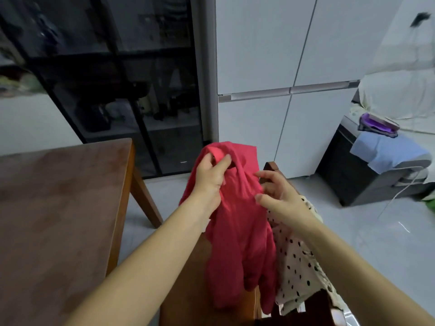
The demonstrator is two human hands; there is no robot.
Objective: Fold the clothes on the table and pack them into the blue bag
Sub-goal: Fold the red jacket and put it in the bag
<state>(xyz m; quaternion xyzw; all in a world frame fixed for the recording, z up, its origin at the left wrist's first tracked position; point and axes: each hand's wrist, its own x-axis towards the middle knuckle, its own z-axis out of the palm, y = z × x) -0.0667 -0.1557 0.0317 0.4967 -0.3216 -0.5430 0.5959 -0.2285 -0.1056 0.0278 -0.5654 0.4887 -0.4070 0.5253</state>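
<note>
Left hand gripping red garment, right hand spread beside (no legible labels).

Room as I faced it. A dark glass-fronted cabinet stood beside tall white cupboard doors. My brown wooden table occupied the left, over a pale tiled floor. A low dark unit stood at right.

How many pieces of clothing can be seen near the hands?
2. A red fabric garment hangs from the left hand, with the right hand at its edge. A cream garment with black dots lies behind it on the wooden chair. Others may be hidden.
</note>
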